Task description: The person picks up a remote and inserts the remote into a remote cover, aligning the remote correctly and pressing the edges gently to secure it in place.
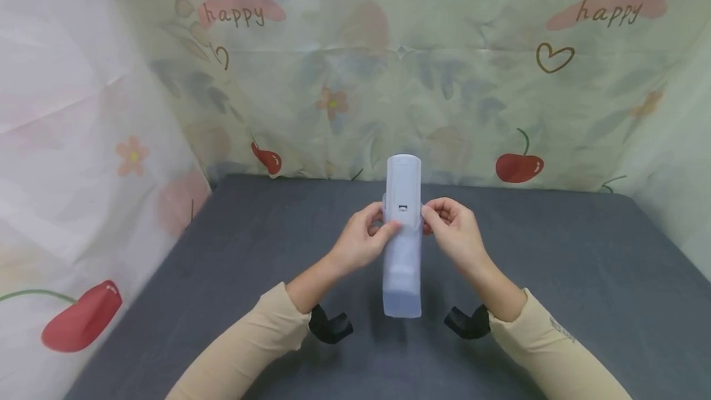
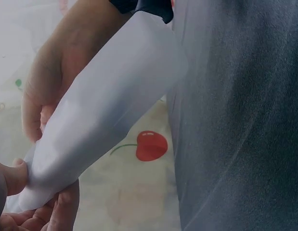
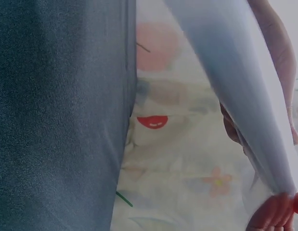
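Note:
A long white plastic object with a small dark slot near its middle is held up over the table. Its lower end looks paler and translucent; its exact kind cannot be told. My left hand grips it from the left side, thumb across the front and fingers curled behind. On the opposite side, my right hand pinches its right edge between thumb and fingers. In the left wrist view the smooth white body slants between both hands. Thin, see-through material shows by the fingers in the right wrist view.
The dark grey table lies beneath both arms. A printed curtain with cherries and hearts rises behind it, and another curtain side stands at the left. Black straps hang below the wrists.

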### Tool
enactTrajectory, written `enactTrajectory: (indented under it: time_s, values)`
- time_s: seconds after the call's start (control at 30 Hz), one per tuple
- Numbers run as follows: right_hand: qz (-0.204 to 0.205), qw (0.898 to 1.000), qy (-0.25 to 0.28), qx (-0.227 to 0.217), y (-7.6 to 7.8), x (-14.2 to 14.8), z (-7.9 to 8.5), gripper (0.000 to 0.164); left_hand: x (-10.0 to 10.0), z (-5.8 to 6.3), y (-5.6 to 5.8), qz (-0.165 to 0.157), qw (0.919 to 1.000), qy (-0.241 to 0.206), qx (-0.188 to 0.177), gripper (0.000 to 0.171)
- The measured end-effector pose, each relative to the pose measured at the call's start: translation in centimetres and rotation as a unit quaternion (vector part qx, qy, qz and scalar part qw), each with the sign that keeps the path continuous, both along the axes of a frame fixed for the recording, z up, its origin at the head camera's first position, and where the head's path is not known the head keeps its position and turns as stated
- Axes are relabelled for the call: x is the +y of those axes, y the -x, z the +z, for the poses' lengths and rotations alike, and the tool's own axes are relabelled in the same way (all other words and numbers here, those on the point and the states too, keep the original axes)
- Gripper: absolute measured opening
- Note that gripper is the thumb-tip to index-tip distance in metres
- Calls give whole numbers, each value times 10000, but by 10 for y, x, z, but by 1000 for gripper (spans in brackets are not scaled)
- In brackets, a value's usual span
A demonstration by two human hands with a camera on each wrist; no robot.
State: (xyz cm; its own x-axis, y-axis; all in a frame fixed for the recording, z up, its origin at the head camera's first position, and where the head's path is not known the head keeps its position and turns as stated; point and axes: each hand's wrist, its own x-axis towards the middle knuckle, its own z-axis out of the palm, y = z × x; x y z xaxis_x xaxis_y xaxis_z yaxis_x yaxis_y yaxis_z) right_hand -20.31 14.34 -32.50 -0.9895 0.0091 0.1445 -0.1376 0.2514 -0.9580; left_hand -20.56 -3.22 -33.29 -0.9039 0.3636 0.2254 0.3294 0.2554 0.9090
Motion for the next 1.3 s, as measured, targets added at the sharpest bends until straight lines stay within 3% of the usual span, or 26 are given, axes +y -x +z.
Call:
enactTrajectory:
  time_s: [0.23,0.53,0.67,0.83,1.13,1.3]
  values:
    - [769,9964,-348,-122,2,3,2,21,-2,0,2,195,9998,43,89,36]
    - [808,9958,-438,-21,4,8,6,52,5,-4,3,311,9987,213,353,32]
    - [846,9957,-384,40,7,10,8,51,3,-4,3,243,9991,-293,-166,32]
    - [844,9964,-59,84,8,14,11,50,-1,-4,5,337,9902,-938,-982,30]
    - [996,9950,-93,34,7,13,11,49,-2,-7,4,486,9884,-1011,-1024,26]
    - [1088,9938,-241,-5,8,14,10,50,1,-6,2,612,9910,-974,-686,22]
